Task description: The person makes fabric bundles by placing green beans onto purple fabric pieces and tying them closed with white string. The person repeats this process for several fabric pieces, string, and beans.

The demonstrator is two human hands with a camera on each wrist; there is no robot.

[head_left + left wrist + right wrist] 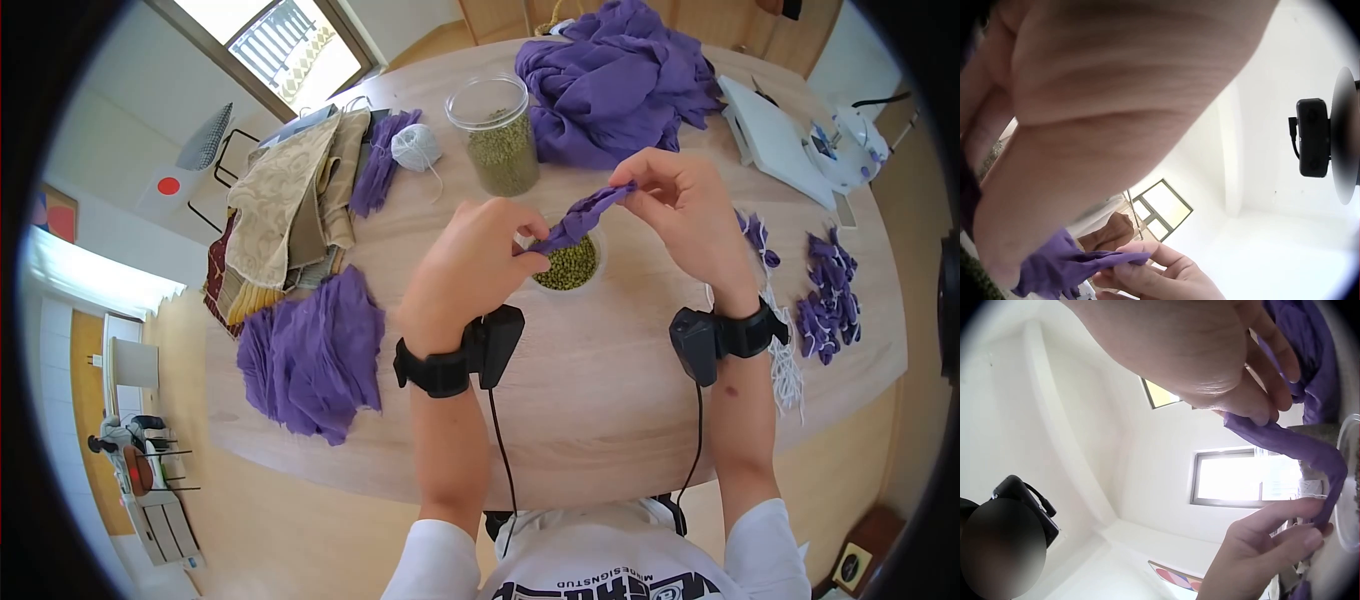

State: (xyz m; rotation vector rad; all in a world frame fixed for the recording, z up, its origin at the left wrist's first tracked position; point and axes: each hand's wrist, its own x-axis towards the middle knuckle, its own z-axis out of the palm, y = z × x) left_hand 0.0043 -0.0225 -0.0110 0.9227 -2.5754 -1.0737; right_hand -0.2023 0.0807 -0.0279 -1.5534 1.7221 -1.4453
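Note:
A strip of purple cloth [582, 218], bunched lengthwise, is stretched between the two hands. The left hand [480, 255] pinches its lower left end between thumb and fingers. At the upper right end, the right hand [685, 205] pinches the cloth with thumb and forefinger. In the right wrist view the strip [1297, 447] sags and bends down toward the left hand [1266, 550]. Directly beneath the cloth stands a small clear cup of green beans [568, 268], partly covered by the left hand and the strip.
A tall clear jar of green beans [503, 150] stands behind the cup. Purple cloth [620, 80] is heaped at the back. Left lie folded fabrics [290, 200], white yarn [416, 147] and purple pieces [312, 350]. Right are tied purple bundles [830, 290], white strings [785, 370] and a sewing machine [850, 140].

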